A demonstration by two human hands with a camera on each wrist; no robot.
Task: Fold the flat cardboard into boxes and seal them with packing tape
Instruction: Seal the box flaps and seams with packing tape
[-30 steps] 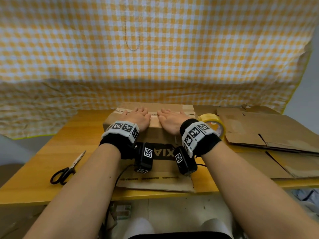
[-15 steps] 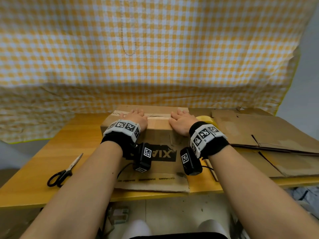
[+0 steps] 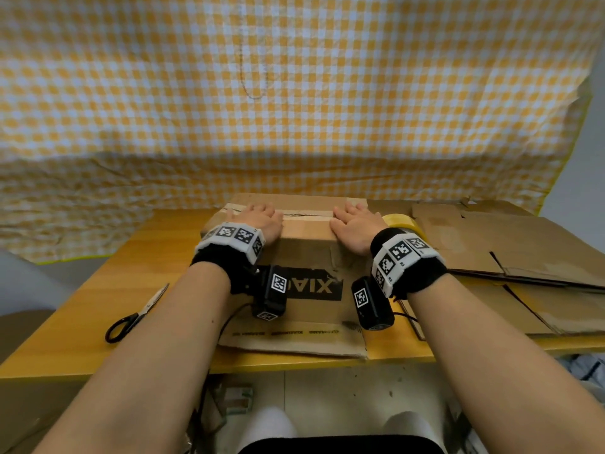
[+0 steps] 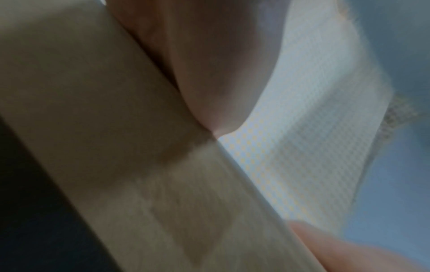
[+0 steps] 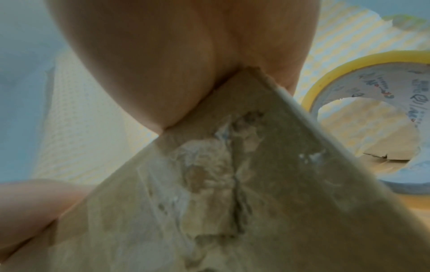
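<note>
A brown cardboard box (image 3: pixel 306 257) with black print on its near side stands on the wooden table (image 3: pixel 98 290). A strip of tape (image 3: pixel 307 213) runs along its top seam. My left hand (image 3: pixel 260 219) lies flat on the top near the left end. My right hand (image 3: pixel 355 224) lies flat near the right end. Both palms press down with straight fingers. In the left wrist view the palm (image 4: pixel 209 64) meets the box edge (image 4: pixel 139 147). The right wrist view shows the palm (image 5: pixel 174 64) on a scuffed corner of the box (image 5: pixel 221 184). A yellow tape roll (image 3: pixel 401 221) (image 5: pixel 372 119) stands just right of the box.
Black-handled scissors (image 3: pixel 134 316) lie on the table's left side. A stack of flat cardboard sheets (image 3: pixel 510 257) covers the right side. A yellow checked cloth (image 3: pixel 294 109) hangs behind the table. A loose flap (image 3: pixel 294 339) lies at the box's near foot.
My hands have slid apart along the taped seam, the left one leftward and the right one rightward, from the middle toward the box's ends.
</note>
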